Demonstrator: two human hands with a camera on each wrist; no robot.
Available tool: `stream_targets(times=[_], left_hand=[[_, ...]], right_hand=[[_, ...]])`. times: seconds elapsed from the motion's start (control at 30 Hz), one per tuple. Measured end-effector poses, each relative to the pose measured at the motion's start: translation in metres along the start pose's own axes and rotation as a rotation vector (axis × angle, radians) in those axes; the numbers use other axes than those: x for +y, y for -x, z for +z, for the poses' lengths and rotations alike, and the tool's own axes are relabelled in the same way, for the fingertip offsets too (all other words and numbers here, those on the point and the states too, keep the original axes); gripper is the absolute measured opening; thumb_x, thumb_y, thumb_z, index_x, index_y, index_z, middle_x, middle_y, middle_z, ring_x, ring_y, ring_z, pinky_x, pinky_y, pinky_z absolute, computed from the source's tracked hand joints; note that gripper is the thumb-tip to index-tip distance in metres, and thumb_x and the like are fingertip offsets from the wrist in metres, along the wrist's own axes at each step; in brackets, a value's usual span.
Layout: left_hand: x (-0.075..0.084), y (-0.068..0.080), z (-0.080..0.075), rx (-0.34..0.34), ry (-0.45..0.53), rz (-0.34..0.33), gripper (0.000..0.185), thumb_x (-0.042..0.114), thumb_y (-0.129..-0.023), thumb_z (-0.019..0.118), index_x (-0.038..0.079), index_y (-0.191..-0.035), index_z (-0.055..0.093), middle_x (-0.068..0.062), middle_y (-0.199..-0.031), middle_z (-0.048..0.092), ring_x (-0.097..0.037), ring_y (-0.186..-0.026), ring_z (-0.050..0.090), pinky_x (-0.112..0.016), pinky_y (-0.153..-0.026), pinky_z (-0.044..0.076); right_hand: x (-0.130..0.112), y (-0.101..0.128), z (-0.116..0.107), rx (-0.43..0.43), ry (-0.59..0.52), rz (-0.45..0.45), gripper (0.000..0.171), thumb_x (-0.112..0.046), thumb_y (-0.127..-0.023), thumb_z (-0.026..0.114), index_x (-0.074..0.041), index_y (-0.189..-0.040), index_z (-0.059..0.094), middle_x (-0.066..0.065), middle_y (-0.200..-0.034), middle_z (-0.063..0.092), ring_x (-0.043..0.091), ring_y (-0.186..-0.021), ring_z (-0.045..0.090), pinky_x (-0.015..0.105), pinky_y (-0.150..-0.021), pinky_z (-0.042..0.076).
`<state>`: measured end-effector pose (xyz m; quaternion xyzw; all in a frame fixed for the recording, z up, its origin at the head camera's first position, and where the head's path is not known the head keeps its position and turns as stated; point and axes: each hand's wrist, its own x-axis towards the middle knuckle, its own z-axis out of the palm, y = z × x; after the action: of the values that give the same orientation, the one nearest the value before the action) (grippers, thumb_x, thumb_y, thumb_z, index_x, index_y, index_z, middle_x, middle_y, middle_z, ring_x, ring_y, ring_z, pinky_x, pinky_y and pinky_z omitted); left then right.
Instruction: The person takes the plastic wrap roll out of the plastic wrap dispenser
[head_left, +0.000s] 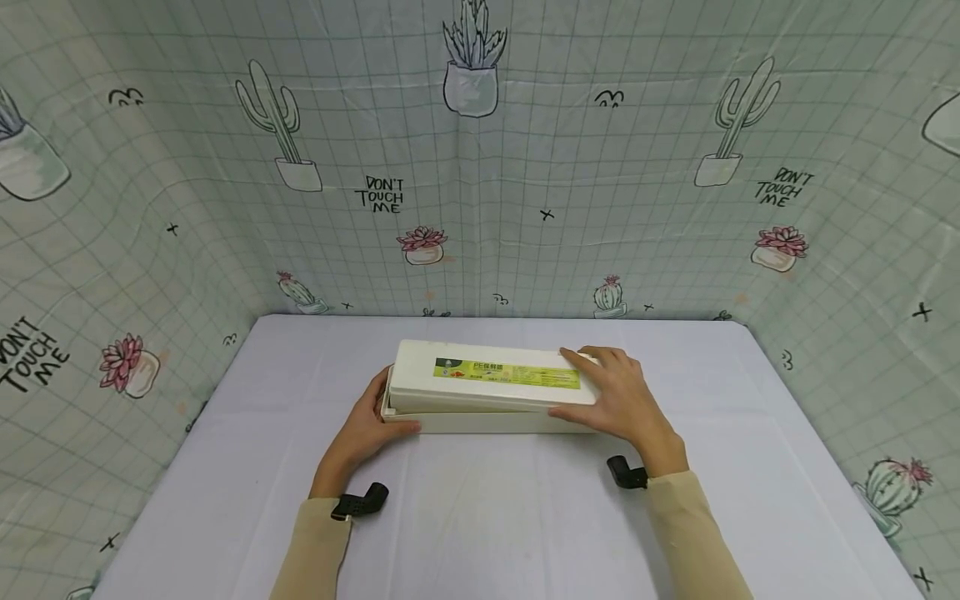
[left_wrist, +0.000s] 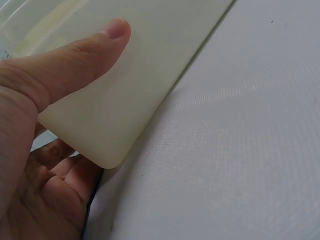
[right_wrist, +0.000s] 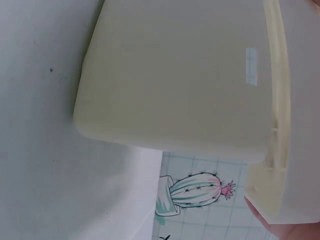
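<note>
cream plastic box (head_left: 480,417) lies lengthwise across the middle of the counter (head_left: 225,500), its long side facing the person. its lid (head_left: 487,385) sits on top, shifted a little so the box's lower edge shows along the front and the left end. a yellow-green label (head_left: 507,372) runs along the top of the lid.

left hand (head_left: 367,429) is at the box's left end; in the left wrist view the thumb (left_wrist: 75,65) lies along the front face while the curled fingers (left_wrist: 60,165) wrap round the corner behind, so it grips that end. right hand (head_left: 618,396) rests on the right end of the lid, fingers fairly straight and spread over the top, thumb along the front edge; it presses or steadies rather than clasps. the right wrist view shows the box's end wall (right_wrist: 175,80) close up, with only a fingertip at the bottom corner.

pale lilac cloth covers the counter. a checked backdrop (head_left: 480,167) printed with cacti and "don't touch me" surrounds it on three sides. both forearms wear beige sleeves (head_left: 686,525) with small black wrist cameras (head_left: 626,473).
</note>
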<state>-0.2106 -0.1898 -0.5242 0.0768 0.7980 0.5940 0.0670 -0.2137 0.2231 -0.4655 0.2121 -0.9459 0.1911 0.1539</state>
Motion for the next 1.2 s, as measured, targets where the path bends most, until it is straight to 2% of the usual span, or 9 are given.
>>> stream_targets(times=[0.1,0.33,0.7,1.2], left_hand=[[0.0,0.0,0.0,-0.004,0.006,0.001,0.113,0.017,-0.078,0.092,0.02,-0.165,0.02,-0.009,-0.16,0.042,-0.029,-0.138,0.05,-0.046,-0.112,0.042],[0.0,0.001,0.0,0.001,-0.001,-0.005,0.111,0.017,-0.079,0.091,0.018,-0.165,0.02,-0.012,-0.161,0.04,-0.031,-0.14,0.048,-0.053,-0.115,0.037],[0.001,0.0,0.0,-0.004,0.001,-0.023,0.113,0.018,-0.079,0.091,0.021,-0.165,0.019,-0.008,-0.16,0.041,-0.029,-0.137,0.049,-0.046,-0.111,0.041],[0.004,0.0,0.0,-0.01,0.009,-0.009,0.111,0.016,-0.08,0.091,0.018,-0.165,0.019,-0.011,-0.158,0.043,-0.031,-0.132,0.052,-0.046,-0.107,0.045]], right_hand=[[0.002,0.0,-0.002,0.005,-0.008,0.005,0.092,-0.068,-0.07,0.084,-0.024,-0.146,0.059,0.014,-0.137,0.06,0.036,-0.127,0.052,0.058,-0.097,0.039],[0.005,0.002,-0.004,0.007,-0.017,0.017,0.092,-0.068,-0.07,0.084,-0.023,-0.146,0.059,0.013,-0.137,0.06,0.036,-0.126,0.052,0.058,-0.095,0.039],[0.014,0.004,-0.009,0.067,-0.011,0.003,0.09,-0.06,-0.069,0.089,-0.021,-0.144,0.061,0.016,-0.133,0.062,0.04,-0.123,0.053,0.061,-0.093,0.04],[0.032,0.005,-0.023,0.049,-0.038,0.106,0.088,-0.057,-0.071,0.089,-0.02,-0.145,0.06,0.017,-0.137,0.06,0.046,-0.127,0.05,0.068,-0.098,0.036]])
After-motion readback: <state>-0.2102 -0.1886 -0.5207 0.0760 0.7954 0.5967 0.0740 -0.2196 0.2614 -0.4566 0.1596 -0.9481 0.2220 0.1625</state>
